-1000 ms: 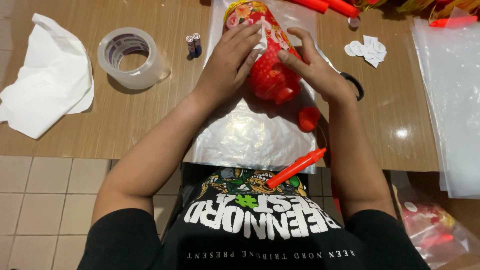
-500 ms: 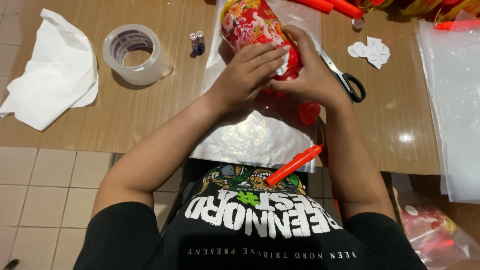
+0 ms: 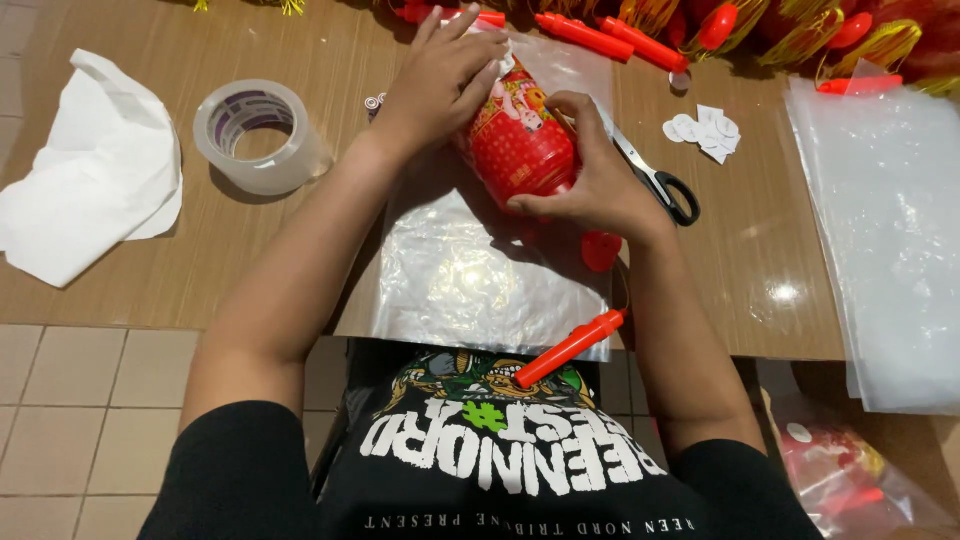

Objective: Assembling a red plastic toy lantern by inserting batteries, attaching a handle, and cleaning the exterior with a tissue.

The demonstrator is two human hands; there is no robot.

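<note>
Person is sitting at a wooden surface (image 3: 300,260), working over a clear plastic sheet (image 3: 470,285) that is lying flat right in front of the body, likely to give a clean base under the piece. Both hands are holding a red cylindrical lantern (image 3: 520,150), which is lying tilted on the far part of the sheet. Left hand (image 3: 440,80) is resting flat over the lantern's far end, fingers spread and pressing down, apparently steadying it or smoothing something there. Right hand (image 3: 600,185) is cupping the near end from the side, its grip curled around the body with the thumb on top, so the cylinder is not rolling. A red round cap (image 3: 601,250) is sitting on the sheet just beside the right wrist. An orange-red stick (image 3: 570,347) is lying at the near edge, half over the lap. Scissors (image 3: 655,180) are lying just right of the right hand, within reach. A roll of clear tape (image 3: 258,135) is standing to the left, white tissue paper (image 3: 95,170) beyond it. Small white paper discs (image 3: 705,128) are clustered to the right, and another plastic sheet (image 3: 890,230) is spread at the far right.
</note>
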